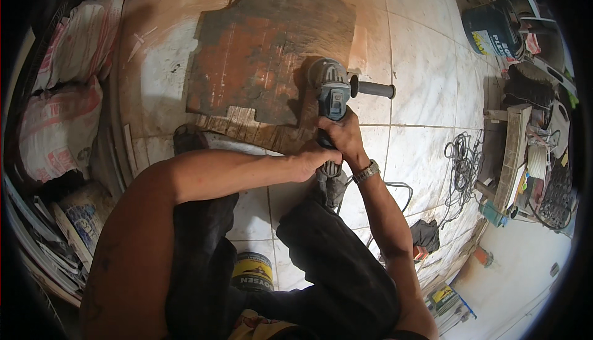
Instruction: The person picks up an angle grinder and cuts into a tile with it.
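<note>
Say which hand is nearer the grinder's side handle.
Right. The right hand grips the grinder just below the side handle in the picture; the left hand is on the grip farther down, farther from that handle.

There is one angle grinder [335, 97], one reddish panel [250, 53] and one wristwatch [367, 172].
</note>
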`<control>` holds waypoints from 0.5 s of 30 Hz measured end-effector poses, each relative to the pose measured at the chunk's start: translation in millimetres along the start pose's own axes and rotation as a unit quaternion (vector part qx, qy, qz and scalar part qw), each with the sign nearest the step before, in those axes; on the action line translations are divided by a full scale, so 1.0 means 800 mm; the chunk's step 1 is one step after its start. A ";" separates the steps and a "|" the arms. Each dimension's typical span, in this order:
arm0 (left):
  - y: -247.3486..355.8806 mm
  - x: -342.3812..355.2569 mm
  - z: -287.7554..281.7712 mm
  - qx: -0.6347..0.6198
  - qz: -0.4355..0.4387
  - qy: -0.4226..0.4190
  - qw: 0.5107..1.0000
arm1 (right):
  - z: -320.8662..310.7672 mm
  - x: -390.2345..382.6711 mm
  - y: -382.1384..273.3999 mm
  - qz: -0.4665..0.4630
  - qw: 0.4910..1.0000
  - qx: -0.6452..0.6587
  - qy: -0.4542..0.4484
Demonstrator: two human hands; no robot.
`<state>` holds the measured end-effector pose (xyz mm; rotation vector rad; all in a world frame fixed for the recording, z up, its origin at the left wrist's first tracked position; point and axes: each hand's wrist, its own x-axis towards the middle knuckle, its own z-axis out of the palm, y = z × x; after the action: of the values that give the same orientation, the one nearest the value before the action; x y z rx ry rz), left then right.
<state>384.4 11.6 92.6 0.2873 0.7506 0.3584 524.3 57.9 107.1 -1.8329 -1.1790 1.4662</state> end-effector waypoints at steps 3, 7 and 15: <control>0.000 0.003 0.002 0.013 0.006 -0.004 1.000 | -0.005 0.000 0.004 0.017 1.000 0.000 -0.003; 0.003 -0.006 0.005 -0.019 -0.008 0.016 1.000 | 0.001 0.000 -0.003 -0.005 0.999 0.039 -0.010; 0.012 -0.009 0.012 0.025 -0.027 0.039 0.999 | -0.003 -0.002 -0.005 0.016 1.000 0.023 -0.008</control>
<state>384.1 15.9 106.9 0.3002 0.8433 0.3026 525.2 58.7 111.6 -1.8218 -1.1191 1.5159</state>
